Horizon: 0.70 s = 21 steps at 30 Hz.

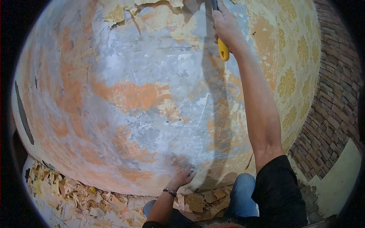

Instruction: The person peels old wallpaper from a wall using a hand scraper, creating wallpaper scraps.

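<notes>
My right hand [227, 28] is raised at the top of the view, closed around a scraper with a yellow handle [223, 51]. The handle's holed end sticks out below my fist, and the tool's far end runs out of view at the top edge. In front of me is a patchy wall [152, 110], bared to grey and orange layers. Low at its foot is my left hand [184, 175], its fingers curled near the surface; whether they hold anything is hidden. A torn flap of wallpaper [116, 15] hangs at the upper left.
Patterned yellow wallpaper [287, 85] still covers the wall's right side. Beyond it is a stone-patterned surface [334, 95]. Scraped paper scraps [81, 199] are heaped along the floor at lower left and around my knees. A dark slot [23, 116] marks the wall's left side.
</notes>
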Each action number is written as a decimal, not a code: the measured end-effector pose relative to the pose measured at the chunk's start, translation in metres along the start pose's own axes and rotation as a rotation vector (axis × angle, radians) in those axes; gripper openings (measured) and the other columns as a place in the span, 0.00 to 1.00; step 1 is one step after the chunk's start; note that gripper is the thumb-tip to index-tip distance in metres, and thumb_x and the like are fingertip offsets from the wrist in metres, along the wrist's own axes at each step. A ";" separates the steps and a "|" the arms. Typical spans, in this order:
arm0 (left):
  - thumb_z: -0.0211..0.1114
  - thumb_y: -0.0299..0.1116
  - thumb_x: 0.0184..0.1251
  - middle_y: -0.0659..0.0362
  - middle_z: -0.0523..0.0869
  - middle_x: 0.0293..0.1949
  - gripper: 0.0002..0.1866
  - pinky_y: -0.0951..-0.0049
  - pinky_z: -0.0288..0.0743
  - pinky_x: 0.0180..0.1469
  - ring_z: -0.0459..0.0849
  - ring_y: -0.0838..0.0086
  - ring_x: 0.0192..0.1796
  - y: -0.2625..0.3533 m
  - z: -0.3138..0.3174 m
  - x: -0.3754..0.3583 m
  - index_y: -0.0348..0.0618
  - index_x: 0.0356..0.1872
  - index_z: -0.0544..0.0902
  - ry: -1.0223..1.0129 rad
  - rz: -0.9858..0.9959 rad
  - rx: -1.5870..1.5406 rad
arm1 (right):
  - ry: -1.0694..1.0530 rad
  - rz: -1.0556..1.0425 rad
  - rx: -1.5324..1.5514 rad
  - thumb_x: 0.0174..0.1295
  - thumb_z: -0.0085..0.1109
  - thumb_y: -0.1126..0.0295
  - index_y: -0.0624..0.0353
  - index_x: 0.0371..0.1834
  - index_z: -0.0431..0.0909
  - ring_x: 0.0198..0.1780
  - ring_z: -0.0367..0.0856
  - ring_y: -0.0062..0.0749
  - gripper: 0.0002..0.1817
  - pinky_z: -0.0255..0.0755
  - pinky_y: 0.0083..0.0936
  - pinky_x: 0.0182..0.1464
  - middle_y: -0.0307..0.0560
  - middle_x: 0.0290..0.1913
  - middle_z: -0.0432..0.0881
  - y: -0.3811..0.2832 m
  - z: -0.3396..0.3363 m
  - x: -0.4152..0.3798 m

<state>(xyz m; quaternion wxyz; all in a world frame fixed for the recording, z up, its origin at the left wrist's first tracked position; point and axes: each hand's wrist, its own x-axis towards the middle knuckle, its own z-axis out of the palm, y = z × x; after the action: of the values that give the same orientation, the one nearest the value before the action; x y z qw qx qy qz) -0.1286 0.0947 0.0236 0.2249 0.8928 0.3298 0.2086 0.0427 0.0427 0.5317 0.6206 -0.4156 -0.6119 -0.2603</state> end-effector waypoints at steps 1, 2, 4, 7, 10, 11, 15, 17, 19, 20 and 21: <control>0.60 0.43 0.67 0.51 0.86 0.29 0.15 0.53 0.73 0.48 0.84 0.52 0.41 -0.007 0.006 -0.001 0.46 0.47 0.76 0.108 0.081 -0.011 | -0.001 -0.006 -0.002 0.65 0.38 0.63 0.62 0.71 0.59 0.46 0.80 0.61 0.30 0.74 0.45 0.52 0.75 0.51 0.76 0.006 0.000 -0.006; 0.59 0.44 0.68 0.50 0.86 0.29 0.15 0.53 0.73 0.49 0.84 0.52 0.41 -0.013 0.010 -0.001 0.46 0.48 0.76 0.218 0.163 -0.023 | -0.037 0.031 -0.006 0.64 0.37 0.62 0.56 0.71 0.61 0.47 0.79 0.64 0.30 0.71 0.48 0.52 0.72 0.49 0.78 0.019 0.002 -0.017; 0.59 0.44 0.68 0.50 0.86 0.30 0.15 0.53 0.73 0.49 0.84 0.52 0.40 -0.011 0.006 -0.003 0.47 0.48 0.76 0.165 0.116 0.025 | -0.074 0.058 -0.011 0.64 0.36 0.60 0.50 0.70 0.63 0.47 0.78 0.67 0.29 0.69 0.51 0.53 0.70 0.47 0.80 0.031 0.005 -0.021; 0.59 0.44 0.68 0.51 0.87 0.32 0.16 0.53 0.73 0.49 0.84 0.51 0.41 -0.007 0.001 -0.003 0.47 0.50 0.76 0.096 0.070 0.042 | -0.003 -0.178 0.048 0.65 0.40 0.62 0.52 0.74 0.58 0.18 0.73 0.35 0.31 0.72 0.33 0.23 0.49 0.22 0.73 0.036 0.009 0.014; 0.59 0.45 0.67 0.51 0.87 0.33 0.17 0.53 0.73 0.49 0.84 0.52 0.42 -0.018 0.012 -0.003 0.47 0.50 0.77 0.070 0.099 0.061 | 0.053 -0.210 -0.127 0.65 0.39 0.62 0.57 0.72 0.59 0.34 0.76 0.49 0.31 0.72 0.40 0.40 0.63 0.38 0.76 0.034 0.023 0.072; 0.59 0.45 0.67 0.51 0.87 0.34 0.17 0.53 0.73 0.49 0.84 0.52 0.42 -0.025 0.013 0.001 0.47 0.50 0.77 0.075 0.127 0.128 | 0.154 -0.242 -0.307 0.65 0.39 0.63 0.62 0.70 0.60 0.49 0.78 0.62 0.30 0.72 0.46 0.55 0.74 0.51 0.76 0.034 0.027 0.082; 0.59 0.46 0.67 0.51 0.87 0.34 0.18 0.53 0.74 0.49 0.84 0.52 0.43 -0.011 0.001 -0.005 0.46 0.50 0.78 0.025 0.000 -0.031 | 0.077 -0.072 -0.166 0.66 0.38 0.63 0.62 0.70 0.61 0.53 0.76 0.62 0.29 0.69 0.46 0.58 0.74 0.52 0.75 0.014 0.017 0.054; 0.59 0.47 0.68 0.50 0.87 0.35 0.18 0.53 0.74 0.50 0.84 0.52 0.43 -0.016 0.003 -0.004 0.45 0.50 0.78 0.077 0.063 0.027 | -0.031 -0.105 0.004 0.65 0.40 0.60 0.52 0.74 0.58 0.30 0.80 0.40 0.32 0.75 0.35 0.35 0.58 0.33 0.80 0.031 0.018 0.032; 0.58 0.47 0.68 0.49 0.87 0.36 0.19 0.53 0.75 0.50 0.84 0.52 0.44 -0.019 0.003 -0.005 0.45 0.50 0.78 0.086 0.115 0.112 | -0.017 -0.009 -0.068 0.66 0.40 0.59 0.51 0.75 0.58 0.39 0.81 0.42 0.32 0.73 0.34 0.45 0.60 0.42 0.82 0.032 0.013 -0.025; 0.58 0.47 0.68 0.48 0.87 0.37 0.19 0.53 0.75 0.50 0.84 0.52 0.44 -0.018 0.003 -0.004 0.45 0.50 0.78 0.101 0.163 0.199 | -0.037 0.043 -0.038 0.66 0.40 0.59 0.51 0.75 0.57 0.40 0.80 0.40 0.32 0.72 0.34 0.46 0.59 0.43 0.82 0.032 0.007 -0.055; 0.58 0.47 0.68 0.48 0.87 0.37 0.19 0.53 0.75 0.50 0.84 0.52 0.44 -0.013 0.002 -0.003 0.45 0.50 0.78 0.095 0.172 0.198 | -0.056 0.096 -0.007 0.67 0.40 0.60 0.51 0.76 0.56 0.41 0.79 0.39 0.32 0.71 0.34 0.48 0.57 0.43 0.83 0.037 0.002 -0.082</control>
<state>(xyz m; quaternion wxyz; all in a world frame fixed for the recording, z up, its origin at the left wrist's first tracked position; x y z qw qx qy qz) -0.1362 0.1014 0.0142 0.1011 0.9248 0.2811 0.2356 0.0630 0.0484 0.4444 0.6135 -0.4538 -0.6074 -0.2207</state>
